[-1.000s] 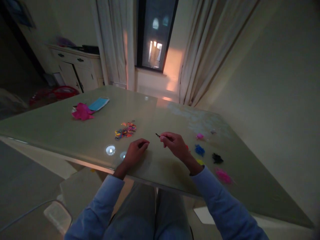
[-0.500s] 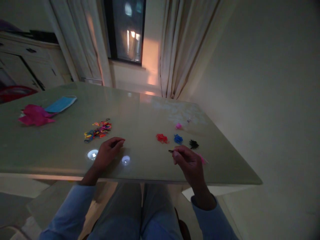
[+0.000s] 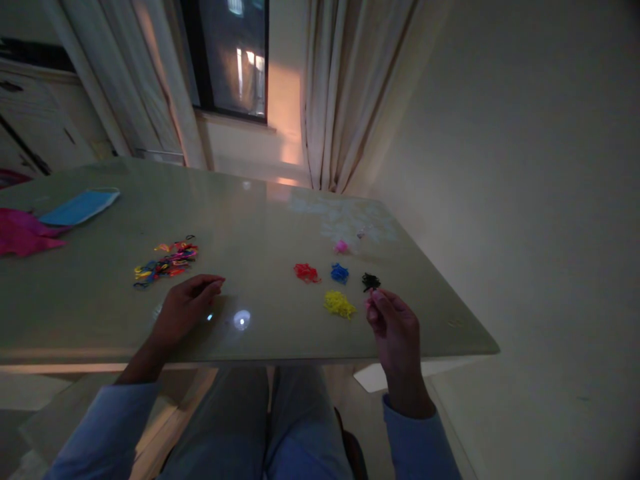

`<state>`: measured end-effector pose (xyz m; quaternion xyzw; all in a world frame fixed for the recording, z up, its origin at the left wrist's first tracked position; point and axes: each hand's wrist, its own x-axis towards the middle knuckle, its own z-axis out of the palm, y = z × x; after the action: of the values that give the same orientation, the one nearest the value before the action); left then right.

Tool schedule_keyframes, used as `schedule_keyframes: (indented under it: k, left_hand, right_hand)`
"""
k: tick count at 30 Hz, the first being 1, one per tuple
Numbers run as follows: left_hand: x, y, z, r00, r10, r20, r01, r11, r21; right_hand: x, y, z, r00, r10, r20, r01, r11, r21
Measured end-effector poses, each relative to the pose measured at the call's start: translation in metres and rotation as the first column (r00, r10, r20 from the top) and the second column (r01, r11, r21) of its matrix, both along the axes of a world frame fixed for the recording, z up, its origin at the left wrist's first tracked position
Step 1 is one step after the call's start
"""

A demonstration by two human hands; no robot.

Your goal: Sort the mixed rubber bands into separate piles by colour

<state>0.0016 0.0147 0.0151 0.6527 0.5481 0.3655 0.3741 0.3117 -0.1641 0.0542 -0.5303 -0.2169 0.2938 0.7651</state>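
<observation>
My right hand [image 3: 395,323] pinches a small black rubber band [image 3: 367,289] at the near edge of the black band pile [image 3: 371,281]. Close to it lie a yellow pile [image 3: 339,304], a blue pile [image 3: 339,273] and a red pile [image 3: 307,273] of bands. Resting on the table, my left hand [image 3: 185,308] is closed, with thumb and fingertips together; whether something tiny is between them I cannot make out. Just beyond it lies a heap of mixed coloured bands [image 3: 167,262].
A small pink thing [image 3: 341,247] lies behind the blue pile. At the left are a blue face mask [image 3: 83,207] and a crumpled magenta piece [image 3: 25,233]. The glossy table [image 3: 260,253] meets a wall at the right.
My right hand has moved with the black band to the black pile, uncovering the yellow pile. The view has turned a little to the right. My left hand stays near the mixed heap.
</observation>
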Motion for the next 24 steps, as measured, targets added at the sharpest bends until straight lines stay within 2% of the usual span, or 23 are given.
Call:
schedule_keyframes:
  k: [9, 11, 13, 15, 17, 18, 19, 20, 24]
  left_hand:
    - [-0.002, -0.001, 0.004, 0.999, -0.018, -0.040, 0.018, 1.000, -0.006]
    - [-0.002, -0.002, 0.005, 0.998, -0.026, -0.057, 0.025, 0.999, -0.020]
    - [-0.003, -0.002, 0.006, 0.996, -0.034, -0.079, 0.031, 0.999, -0.036]
    - [-0.003, -0.002, 0.007, 0.994, -0.035, -0.104, 0.030, 0.999, -0.044]
    - [-0.003, -0.002, 0.007, 0.992, -0.024, -0.127, 0.019, 0.999, -0.043]
    - [-0.003, -0.001, 0.007, 0.990, -0.020, -0.136, 0.015, 0.999, -0.040]
    - [-0.002, -0.001, 0.007, 0.990, -0.018, -0.143, 0.012, 0.999, -0.039]
    - [-0.002, 0.000, 0.007, 0.989, -0.018, -0.145, 0.012, 0.999, -0.040]
    - [-0.003, 0.002, 0.003, 0.988, -0.017, -0.152, 0.011, 0.999, -0.044]
  right_hand:
    - [0.009, 0.001, -0.005, 0.995, -0.047, 0.090, 0.047, 0.999, 0.004]
    - [0.018, 0.001, -0.007, 0.985, -0.061, 0.158, 0.065, 0.998, -0.020]
    - [0.033, 0.003, -0.009, 0.953, -0.068, 0.294, 0.098, 0.991, -0.089]
    - [0.053, 0.008, -0.010, 0.858, -0.026, 0.513, 0.155, 0.966, -0.209]
    - [0.074, 0.014, -0.010, 0.672, 0.099, 0.734, 0.241, 0.908, -0.343]
    - [0.085, 0.017, -0.010, 0.575, 0.170, 0.800, 0.287, 0.874, -0.392]
    - [0.094, 0.020, -0.010, 0.513, 0.218, 0.830, 0.315, 0.852, -0.418]
    - [0.102, 0.024, -0.010, 0.466, 0.255, 0.847, 0.335, 0.836, -0.435]
    - [0.119, 0.038, -0.012, 0.375, 0.347, 0.859, 0.345, 0.808, -0.477]
